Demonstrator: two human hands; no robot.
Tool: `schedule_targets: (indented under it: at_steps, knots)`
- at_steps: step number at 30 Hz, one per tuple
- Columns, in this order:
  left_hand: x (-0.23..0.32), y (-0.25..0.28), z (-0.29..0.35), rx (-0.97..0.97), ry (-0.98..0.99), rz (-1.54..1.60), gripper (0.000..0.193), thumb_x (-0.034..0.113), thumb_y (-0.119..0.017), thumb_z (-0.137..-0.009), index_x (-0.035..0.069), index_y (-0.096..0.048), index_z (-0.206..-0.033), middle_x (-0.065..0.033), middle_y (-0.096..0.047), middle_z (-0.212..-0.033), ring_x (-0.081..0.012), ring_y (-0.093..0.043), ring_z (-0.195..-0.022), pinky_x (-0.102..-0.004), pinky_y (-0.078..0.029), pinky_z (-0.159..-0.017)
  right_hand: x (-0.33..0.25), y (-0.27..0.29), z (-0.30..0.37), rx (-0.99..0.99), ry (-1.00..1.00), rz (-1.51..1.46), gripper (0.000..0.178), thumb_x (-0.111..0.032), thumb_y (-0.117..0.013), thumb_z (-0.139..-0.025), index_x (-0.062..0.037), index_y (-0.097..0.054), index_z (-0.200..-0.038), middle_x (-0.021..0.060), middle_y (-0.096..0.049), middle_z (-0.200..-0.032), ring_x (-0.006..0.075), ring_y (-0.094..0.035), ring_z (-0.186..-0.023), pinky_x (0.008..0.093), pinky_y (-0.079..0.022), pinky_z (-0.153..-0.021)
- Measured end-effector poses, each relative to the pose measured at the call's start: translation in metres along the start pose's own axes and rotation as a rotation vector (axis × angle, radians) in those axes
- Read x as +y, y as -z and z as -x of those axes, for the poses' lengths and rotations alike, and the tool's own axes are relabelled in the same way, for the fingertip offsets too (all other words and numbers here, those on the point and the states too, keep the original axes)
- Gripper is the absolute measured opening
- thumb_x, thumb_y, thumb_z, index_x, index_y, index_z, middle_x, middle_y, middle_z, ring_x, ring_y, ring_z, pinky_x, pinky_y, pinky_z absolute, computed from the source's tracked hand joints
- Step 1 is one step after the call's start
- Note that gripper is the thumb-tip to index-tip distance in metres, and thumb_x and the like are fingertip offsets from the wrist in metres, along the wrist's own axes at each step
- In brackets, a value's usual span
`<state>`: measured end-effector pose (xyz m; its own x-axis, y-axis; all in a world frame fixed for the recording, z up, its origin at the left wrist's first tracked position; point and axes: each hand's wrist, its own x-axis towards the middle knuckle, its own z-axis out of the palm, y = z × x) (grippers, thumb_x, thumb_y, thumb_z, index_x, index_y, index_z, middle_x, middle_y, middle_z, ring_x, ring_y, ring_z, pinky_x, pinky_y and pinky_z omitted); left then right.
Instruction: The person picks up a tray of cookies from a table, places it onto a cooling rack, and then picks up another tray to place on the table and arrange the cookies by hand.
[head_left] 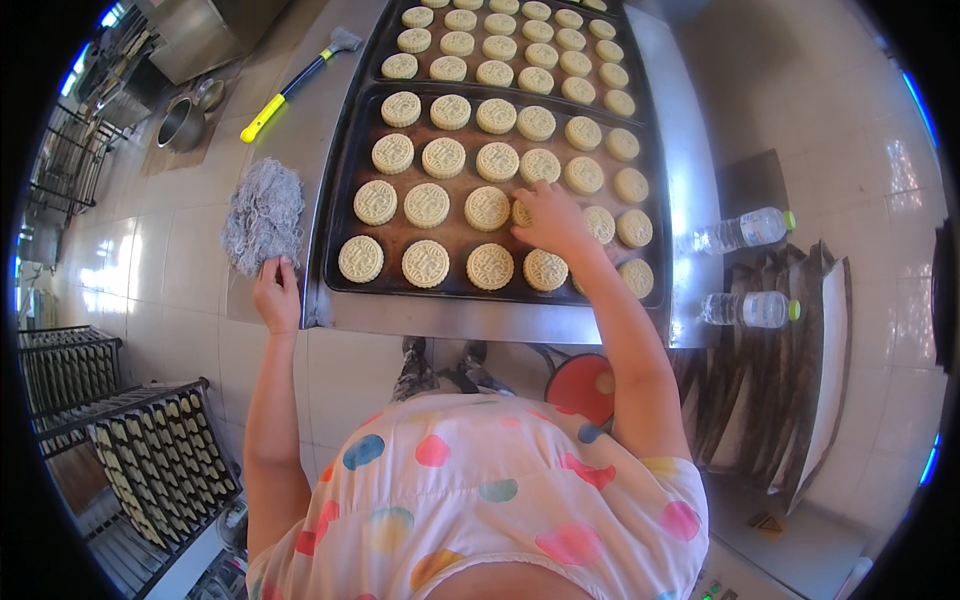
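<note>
A dark baking tray (345,225) on the metal table holds rows of pale round mooncakes (426,205) with stamped tops. My right hand (555,218) reaches over the tray, its thumb and fingers closed around the sides of one mooncake (520,213) in the second row from the near edge. That cake is mostly hidden under the hand. Left of the tray, my left hand (275,296) pinches the near edge of a shaggy grey cloth (265,215) between thumb and fingers.
Beyond lies a second tray (375,50) of mooncakes. A yellow-handled brush (290,95) rests at the table's left. Two clear bottles (745,232) with green caps are at the right, above dark stacked trays (770,370). A loaded rack (165,465) stands at lower left, a red stool (580,388) under the table.
</note>
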<state>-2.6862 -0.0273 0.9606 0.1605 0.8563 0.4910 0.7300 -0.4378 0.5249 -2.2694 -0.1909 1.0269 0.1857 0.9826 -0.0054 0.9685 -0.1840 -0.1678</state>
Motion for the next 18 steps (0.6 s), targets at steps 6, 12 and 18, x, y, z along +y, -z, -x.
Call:
schedule_targets:
  at_steps: [6,12,18]
  knots:
    - [-0.005,-0.004,0.004,0.016,0.018,0.026,0.016,0.019,-0.057,-0.088,0.004,-0.060,-0.083,-0.0139,-0.060,-0.071,-0.0281,-0.057,-0.062,-0.0368,-0.045,-0.058,0.002,0.003,0.006,0.085,-0.062,0.055,0.051,-0.036,-0.072,-0.069,-0.0093,-0.057,-0.110,0.0146,-0.054,-0.101,0.0316,-0.054,-0.099,0.0418,-0.047,-0.083]
    - [0.007,0.004,0.005,-0.001,0.051,0.053,0.015,0.017,-0.056,-0.089,0.004,-0.059,-0.082,-0.0095,-0.058,-0.065,-0.0199,-0.056,-0.058,-0.0319,-0.044,-0.056,0.027,0.015,0.013,0.113,-0.201,0.071,0.052,-0.043,-0.070,-0.071,-0.0043,-0.058,-0.104,0.0167,-0.058,-0.095,0.0335,-0.057,-0.092,0.0422,-0.047,-0.081]
    - [0.010,0.006,0.006,-0.032,0.067,0.040,0.015,0.016,-0.056,-0.090,0.004,-0.058,-0.081,-0.0085,-0.057,-0.064,-0.0187,-0.055,-0.056,-0.0316,-0.044,-0.055,0.083,0.018,0.005,0.243,-0.266,-0.005,0.054,-0.033,-0.070,-0.072,-0.0040,-0.055,-0.114,0.0194,-0.057,-0.107,0.0352,-0.055,-0.102,0.0426,-0.046,-0.087]
